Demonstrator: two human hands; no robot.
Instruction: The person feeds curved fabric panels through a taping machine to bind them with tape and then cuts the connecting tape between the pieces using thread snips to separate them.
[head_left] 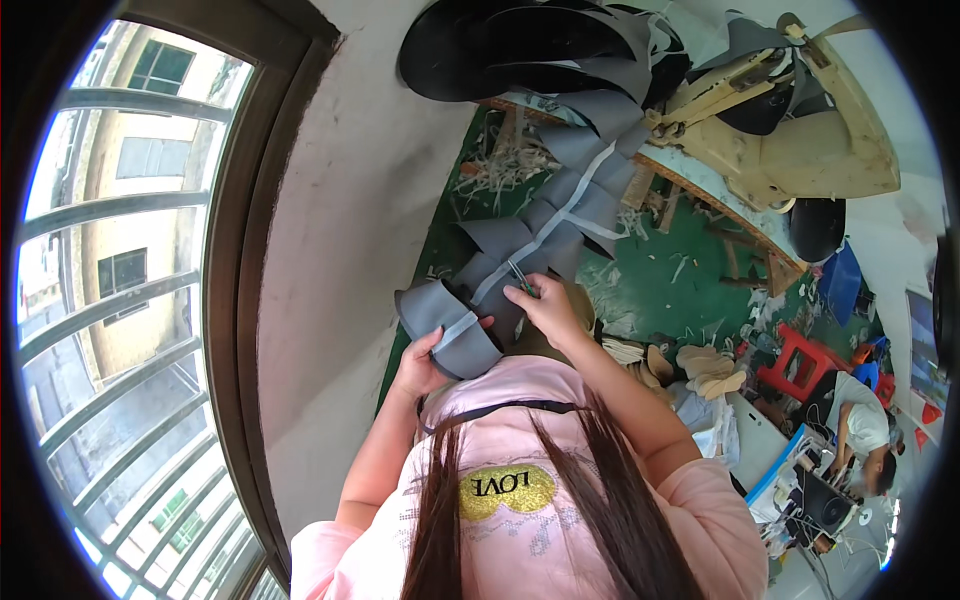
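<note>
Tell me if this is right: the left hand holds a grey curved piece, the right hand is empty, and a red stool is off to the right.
Wrong on one count: the head view shows the right hand holding a small slim tool. The left hand holds a grey curved piece, and a red stool is off to the right.

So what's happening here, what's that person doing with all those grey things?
Someone is holding a curved grey piece in their left hand and little scissors in their right hand. The blades are close to a pale strip, but I can't tell if they touch it. More grey pieces are joined along that strip, which leads up toward a table with a cream sewing machine. Another person is over on the right.
</note>
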